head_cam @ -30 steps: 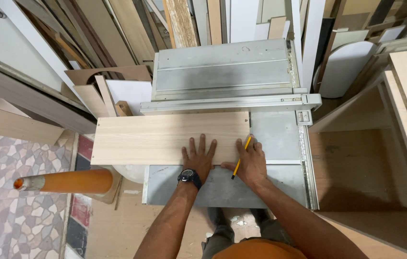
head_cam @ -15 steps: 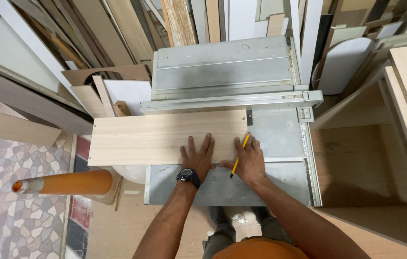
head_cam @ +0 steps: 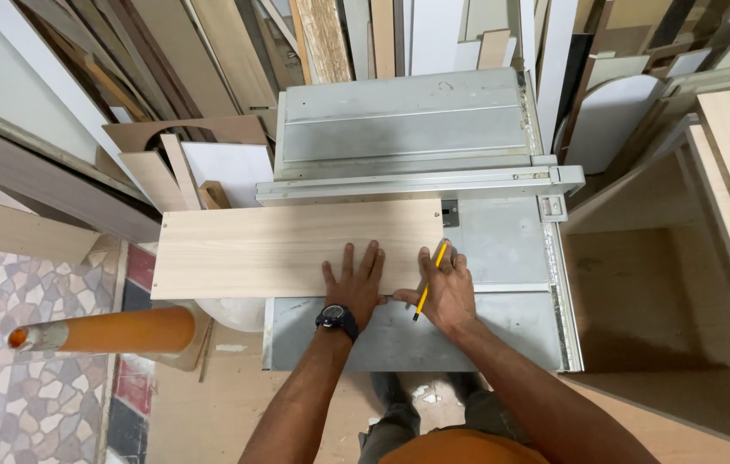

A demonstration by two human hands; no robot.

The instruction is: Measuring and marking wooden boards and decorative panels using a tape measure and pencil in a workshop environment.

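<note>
Left hand [head_cam: 354, 283] lies flat, fingers spread, on the light wood-grain panel [head_cam: 296, 249], near its right end. Right hand [head_cam: 444, 288] grips a yellow pencil [head_cam: 428, 279], tip at the panel's right edge. Panel rests on the grey table saw [head_cam: 502, 249], against the fence rail [head_cam: 416, 182]; its left end overhangs the table. Bare table surface lies right of the panel. Orange pipe [head_cam: 103, 331] sits lower left.

No packages, no signs, no screens — only a small dark label [head_cam: 449, 212] on the saw table
</note>
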